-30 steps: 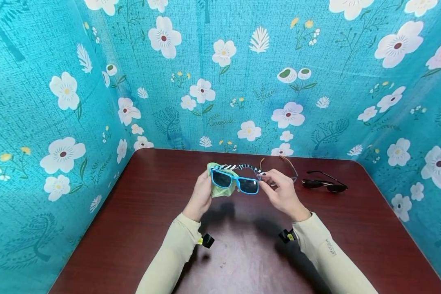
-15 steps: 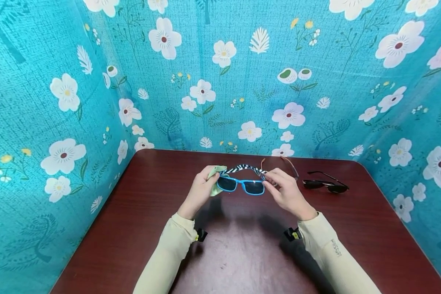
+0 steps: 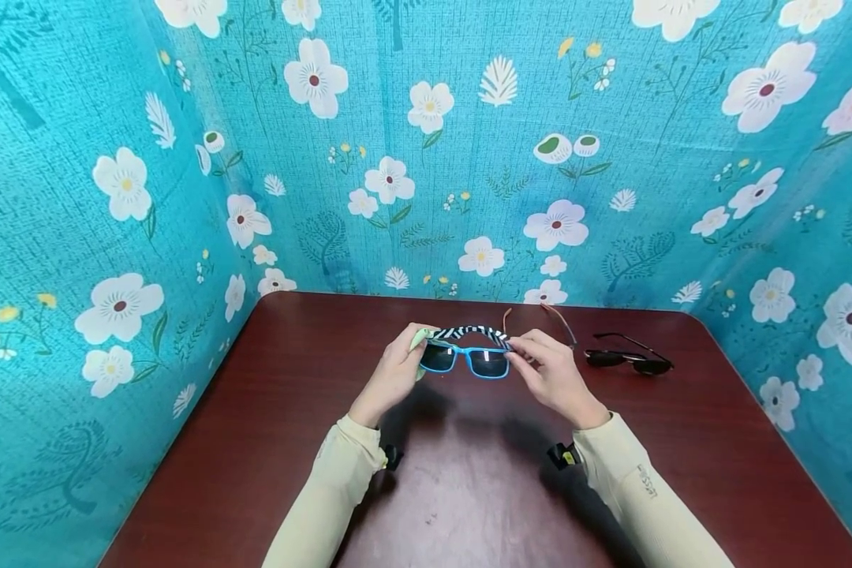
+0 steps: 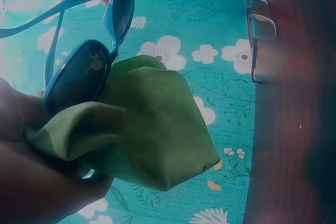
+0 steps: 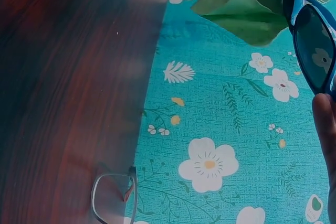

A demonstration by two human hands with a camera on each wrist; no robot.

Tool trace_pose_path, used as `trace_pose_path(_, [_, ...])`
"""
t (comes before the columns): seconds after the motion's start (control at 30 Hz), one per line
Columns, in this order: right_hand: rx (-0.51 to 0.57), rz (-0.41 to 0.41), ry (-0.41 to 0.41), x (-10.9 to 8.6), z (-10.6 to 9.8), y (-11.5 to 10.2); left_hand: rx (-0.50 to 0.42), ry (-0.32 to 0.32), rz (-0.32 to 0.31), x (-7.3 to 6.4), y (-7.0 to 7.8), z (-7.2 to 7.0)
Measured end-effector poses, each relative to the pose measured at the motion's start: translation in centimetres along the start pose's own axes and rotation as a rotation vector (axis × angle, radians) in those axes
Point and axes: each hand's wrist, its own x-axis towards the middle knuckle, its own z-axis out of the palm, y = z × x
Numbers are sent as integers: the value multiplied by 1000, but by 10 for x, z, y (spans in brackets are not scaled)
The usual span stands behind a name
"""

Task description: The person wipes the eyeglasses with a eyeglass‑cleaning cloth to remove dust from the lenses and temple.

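Observation:
Blue-framed sunglasses (image 3: 463,350) with dark lenses and zebra-striped temples are held up above the table between both hands. My left hand (image 3: 390,369) grips the lens side at the left, with a green cloth (image 4: 157,124) bunched in its fingers; the cloth's loose corner hangs out in the left wrist view. At the other end my right hand (image 3: 550,372) pinches the frame's corner near the hinge, thumb (image 5: 324,114) below the lens. In the head view the cloth is mostly hidden behind the left fingers.
On the dark red table (image 3: 291,410), clear-lensed eyeglasses (image 3: 559,319) lie behind the right hand. Black sunglasses (image 3: 628,360) rest farther right. A teal flowered cloth wall (image 3: 440,189) rises along the table's back and sides.
The left hand, which had the cloth spread behind the left lens, has closed in on that side, so less cloth shows. The sunglasses have shifted slightly right.

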Motion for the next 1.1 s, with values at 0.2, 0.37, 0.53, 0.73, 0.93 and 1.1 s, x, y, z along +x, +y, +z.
trace_pose_path(0.2, [8,-6,36,0,2,0,-33,20,-19,0,1,2])
trace_pose_path(0.37, [35,-23,106,1,5,2,-128,28,-35,4,-4,3])
trace_pose_path(0.53, [35,-30,166,2,6,0,-275,35,-100,12,-25,6])
trace_pose_path(0.73, [155,84,203,12,-2,-22,-441,49,-67,14,-35,11])
trace_pose_path(0.93, [199,167,203,18,-10,-38,-554,52,-19,12,-36,13])
trace_pose_path(1.1, [253,217,201,16,-11,-37,-733,34,-2,12,-35,15])
